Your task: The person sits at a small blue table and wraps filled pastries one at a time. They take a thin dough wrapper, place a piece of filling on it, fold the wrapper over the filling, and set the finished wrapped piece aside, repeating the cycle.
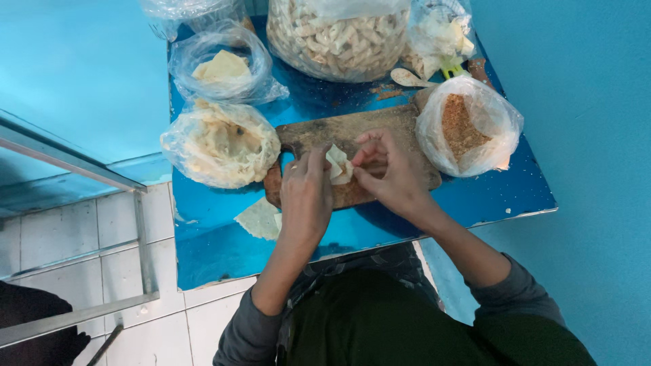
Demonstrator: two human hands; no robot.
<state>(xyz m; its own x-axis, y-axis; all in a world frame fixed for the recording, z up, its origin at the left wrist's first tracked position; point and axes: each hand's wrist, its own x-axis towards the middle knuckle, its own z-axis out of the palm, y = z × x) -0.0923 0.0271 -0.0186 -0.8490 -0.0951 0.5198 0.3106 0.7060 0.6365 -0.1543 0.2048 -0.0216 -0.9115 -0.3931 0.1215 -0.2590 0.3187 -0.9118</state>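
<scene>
Over a worn wooden cutting board (380, 129) both my hands pinch one pale dough wrapper (337, 165). My left hand (306, 192) holds its left side with the fingertips. My right hand (388, 171) folds the right edge, fingers curled around it. A ring shows on my left hand. Flat wrappers (260, 218) lie on the blue table (475, 200) just left of my left wrist.
Clear plastic bags stand around the board: folded pieces (220, 146) at left, wrappers (222, 66) behind, a big bag of pale pieces (336, 37) at the back, brown filling (468, 125) at right. A spoon (409, 78) lies near it. A metal frame (135, 224) stands left, over tiled floor.
</scene>
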